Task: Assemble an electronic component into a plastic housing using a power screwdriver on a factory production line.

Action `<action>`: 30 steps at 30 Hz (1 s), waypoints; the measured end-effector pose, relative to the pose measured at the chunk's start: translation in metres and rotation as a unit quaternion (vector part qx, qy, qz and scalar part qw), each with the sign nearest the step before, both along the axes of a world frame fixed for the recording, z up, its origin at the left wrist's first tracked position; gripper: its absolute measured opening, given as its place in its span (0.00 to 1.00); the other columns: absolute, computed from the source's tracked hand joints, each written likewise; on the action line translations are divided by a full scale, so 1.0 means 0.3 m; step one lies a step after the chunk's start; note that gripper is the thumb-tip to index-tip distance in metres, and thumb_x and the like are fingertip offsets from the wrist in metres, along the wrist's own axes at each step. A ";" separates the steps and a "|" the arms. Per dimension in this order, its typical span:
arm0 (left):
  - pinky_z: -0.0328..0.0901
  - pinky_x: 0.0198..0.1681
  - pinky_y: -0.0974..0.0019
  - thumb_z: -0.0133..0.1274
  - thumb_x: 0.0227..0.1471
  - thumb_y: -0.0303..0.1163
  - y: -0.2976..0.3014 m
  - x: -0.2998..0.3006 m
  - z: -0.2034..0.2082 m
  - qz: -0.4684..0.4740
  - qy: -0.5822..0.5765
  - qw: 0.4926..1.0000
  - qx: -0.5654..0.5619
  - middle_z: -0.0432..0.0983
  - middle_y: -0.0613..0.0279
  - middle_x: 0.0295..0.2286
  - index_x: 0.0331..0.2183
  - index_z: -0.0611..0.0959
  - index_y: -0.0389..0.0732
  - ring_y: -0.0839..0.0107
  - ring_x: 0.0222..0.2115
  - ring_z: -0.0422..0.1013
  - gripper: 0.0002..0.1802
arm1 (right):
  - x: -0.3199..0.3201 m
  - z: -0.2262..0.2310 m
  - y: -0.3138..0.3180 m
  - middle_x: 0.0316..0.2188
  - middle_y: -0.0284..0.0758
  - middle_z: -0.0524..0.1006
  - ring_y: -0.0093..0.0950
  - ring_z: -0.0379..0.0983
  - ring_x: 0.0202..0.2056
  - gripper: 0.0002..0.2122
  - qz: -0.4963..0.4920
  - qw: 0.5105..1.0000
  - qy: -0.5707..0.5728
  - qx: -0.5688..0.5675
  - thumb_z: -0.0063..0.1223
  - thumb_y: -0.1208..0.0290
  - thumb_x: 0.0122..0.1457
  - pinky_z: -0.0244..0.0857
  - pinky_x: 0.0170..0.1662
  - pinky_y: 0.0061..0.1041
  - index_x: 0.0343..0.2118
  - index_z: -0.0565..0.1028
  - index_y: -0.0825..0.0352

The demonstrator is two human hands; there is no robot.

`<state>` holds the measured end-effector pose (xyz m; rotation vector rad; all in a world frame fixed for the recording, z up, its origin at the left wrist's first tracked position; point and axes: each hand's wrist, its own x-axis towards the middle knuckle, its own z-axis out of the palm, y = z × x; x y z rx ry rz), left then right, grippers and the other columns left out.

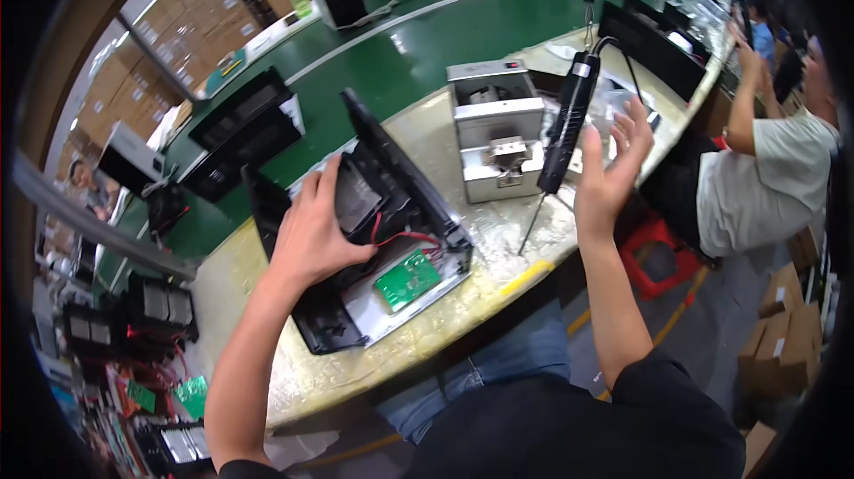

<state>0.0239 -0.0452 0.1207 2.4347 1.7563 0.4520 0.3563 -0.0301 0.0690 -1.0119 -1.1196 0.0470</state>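
An opened black device casing (405, 168) lies on the bench in front of me. Inside it are a green circuit board (407, 280), red wires (405, 237) and a grey block (358, 205). My left hand (316, 234) rests over the casing's left part, thumb stretched toward the board and fingers apart. To the right, a black electric screwdriver (569, 119) hangs from a cable, its long bit angled down to the bench. My right hand (612, 172) is beside the screwdriver, fingers spread and palm toward it; whether the thumb touches it I cannot tell.
A metal box with compartments (500, 136) stands behind the screwdriver. Past the bench runs a green conveyor (427, 21) with black casings (245, 136) on it. Stacked black units (160, 305) sit at lower left. A person (769, 163) works at right, near a red stool (656, 257).
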 end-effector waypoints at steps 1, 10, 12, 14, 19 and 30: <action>0.65 0.55 0.51 0.71 0.26 0.43 -0.008 0.018 0.017 0.004 -0.005 1.000 -0.003 0.63 0.38 0.54 0.65 0.56 0.39 0.41 0.53 0.67 0.66 | -0.038 0.008 -0.047 0.55 0.41 0.67 0.31 0.64 0.54 0.30 0.060 0.998 0.007 0.027 0.54 0.74 0.60 0.55 0.60 0.33 0.65 0.58 0.70; 0.57 0.57 0.51 0.70 0.25 0.44 -0.114 0.030 0.121 -0.014 0.013 0.998 0.057 0.63 0.42 0.55 0.64 0.63 0.43 0.45 0.56 0.62 0.62 | -0.315 -0.027 -0.080 0.67 0.46 0.57 0.35 0.53 0.67 0.28 0.530 0.804 0.113 -0.244 0.41 0.73 0.67 0.44 0.69 0.31 0.68 0.52 0.72; 0.56 0.57 0.51 0.71 0.24 0.43 -0.140 0.032 0.109 -0.020 0.023 0.998 0.048 0.62 0.41 0.56 0.64 0.63 0.43 0.45 0.56 0.61 0.63 | -0.321 -0.027 -0.087 0.66 0.46 0.60 0.34 0.55 0.67 0.27 0.522 0.809 0.122 -0.242 0.41 0.73 0.67 0.45 0.68 0.30 0.67 0.55 0.74; 0.56 0.57 0.50 0.71 0.25 0.43 -0.145 0.033 0.088 -0.011 0.022 0.999 0.023 0.62 0.40 0.56 0.65 0.62 0.43 0.45 0.56 0.61 0.63 | -0.322 -0.029 -0.086 0.65 0.45 0.61 0.33 0.55 0.67 0.26 0.521 0.810 0.119 -0.242 0.41 0.73 0.67 0.45 0.68 0.29 0.67 0.56 0.74; 0.55 0.60 0.50 0.72 0.26 0.43 -0.166 0.055 0.031 -0.005 0.059 0.998 -0.019 0.61 0.39 0.57 0.65 0.61 0.44 0.43 0.56 0.61 0.63 | -0.322 -0.030 -0.096 0.61 0.45 0.67 0.30 0.62 0.62 0.25 0.517 0.809 0.108 -0.259 0.42 0.72 0.67 0.52 0.65 0.25 0.65 0.58 0.77; 0.55 0.60 0.47 0.72 0.27 0.39 -0.169 0.014 0.021 -0.037 -0.001 0.999 0.003 0.61 0.39 0.55 0.63 0.63 0.41 0.43 0.56 0.60 0.60 | -0.364 -0.030 -0.093 0.67 0.50 0.57 0.36 0.52 0.68 0.28 0.552 0.788 0.036 -0.271 0.41 0.65 0.68 0.44 0.68 0.30 0.66 0.54 0.77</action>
